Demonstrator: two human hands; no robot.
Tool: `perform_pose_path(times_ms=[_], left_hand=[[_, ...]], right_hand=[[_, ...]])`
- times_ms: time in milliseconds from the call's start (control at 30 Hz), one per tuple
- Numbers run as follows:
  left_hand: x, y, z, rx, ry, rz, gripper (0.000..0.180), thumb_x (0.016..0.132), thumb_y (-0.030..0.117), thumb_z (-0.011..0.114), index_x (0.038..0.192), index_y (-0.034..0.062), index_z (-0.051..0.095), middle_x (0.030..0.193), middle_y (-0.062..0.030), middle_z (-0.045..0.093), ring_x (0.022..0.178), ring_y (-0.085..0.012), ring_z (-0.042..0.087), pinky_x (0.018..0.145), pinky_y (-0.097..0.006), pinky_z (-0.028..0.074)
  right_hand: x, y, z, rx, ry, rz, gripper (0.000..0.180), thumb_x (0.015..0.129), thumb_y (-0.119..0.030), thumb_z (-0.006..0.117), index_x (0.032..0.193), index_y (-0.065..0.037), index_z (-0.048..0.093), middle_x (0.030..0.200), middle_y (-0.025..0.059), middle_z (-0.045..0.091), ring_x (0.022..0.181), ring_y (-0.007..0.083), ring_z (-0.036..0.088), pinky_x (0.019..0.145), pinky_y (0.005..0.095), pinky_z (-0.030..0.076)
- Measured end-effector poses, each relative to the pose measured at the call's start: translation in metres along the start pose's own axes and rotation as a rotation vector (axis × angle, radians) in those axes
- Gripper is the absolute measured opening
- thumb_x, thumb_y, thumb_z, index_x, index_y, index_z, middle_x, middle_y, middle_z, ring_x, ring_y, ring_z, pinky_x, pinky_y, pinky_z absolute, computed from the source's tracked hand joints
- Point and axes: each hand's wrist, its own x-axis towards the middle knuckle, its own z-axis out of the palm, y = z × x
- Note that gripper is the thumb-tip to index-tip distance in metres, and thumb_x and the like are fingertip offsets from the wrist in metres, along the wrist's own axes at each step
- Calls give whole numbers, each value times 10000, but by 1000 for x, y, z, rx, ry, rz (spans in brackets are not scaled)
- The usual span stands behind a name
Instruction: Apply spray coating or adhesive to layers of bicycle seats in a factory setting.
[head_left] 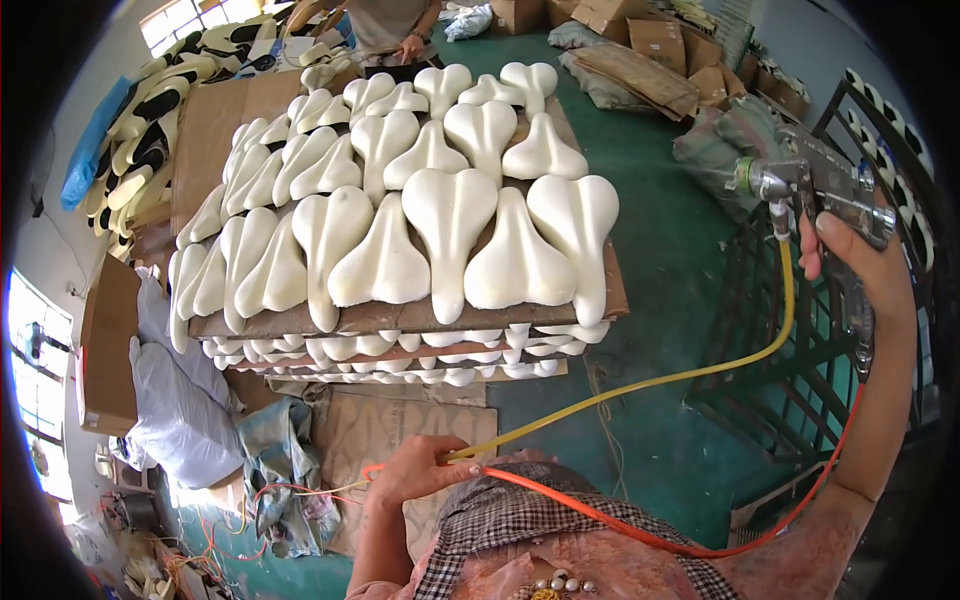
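A metal spray gun (800,180) is gripped in my right hand (855,250), raised at the far right and pointing left. From its underside a yellow hose (640,380) curves down and across to my left hand (425,465). An orange hose (600,510) runs from the gun's handle along my right arm, over my apron, to the same left hand. My left fingers are closed around both hoses near my waist. Ahead, rows of cream foam bicycle saddle pads (450,230) lie on a brown board (615,285), alternately turned. More pads show in layers below.
Dark metal racks (770,340) stand at the right, close under the gun. White sacks (180,410), a carton (110,340) and tangled hoses crowd the left. Cardboard boxes (655,45) pile up at the back right. Another person (390,30) stands behind the board.
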Motion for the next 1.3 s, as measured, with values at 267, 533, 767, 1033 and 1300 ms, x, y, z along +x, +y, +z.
perform_pose_path(times_ms=[267,533,767,1033,1300], left_hand=[[-5,4,4,40,-57,1,588,668,509,708,973,12,635,721,-165,626,679,-248,620,614,-342,477],[-39,-14,5,35,-121,73,550,685,505,698,960,33,643,672,-138,607,631,-232,601,583,-332,462],[-87,-37,5,58,-200,139,502,699,479,697,943,42,649,645,-117,595,590,-200,573,549,-328,444],[-149,-58,13,26,-252,235,518,824,463,578,996,-23,626,773,-109,636,701,-184,583,623,-328,445],[-144,-31,30,165,-294,163,352,788,354,657,903,22,644,586,-35,505,599,-69,462,527,-268,406]], right_hand=[[-10,1,-11,-107,54,20,257,837,-263,557,726,-31,564,617,38,543,544,108,518,567,235,410],[-85,-22,4,3,86,50,208,824,-212,583,856,-9,552,666,60,551,563,128,534,578,263,443],[-149,-62,31,54,52,34,181,814,-170,593,766,4,590,595,52,549,543,134,541,560,256,449],[-194,-102,38,-18,-159,29,257,793,-272,625,857,-31,561,666,45,599,566,98,574,561,258,473],[-221,-96,20,27,-19,34,335,769,-306,675,882,2,608,699,55,614,569,113,571,556,251,475]])
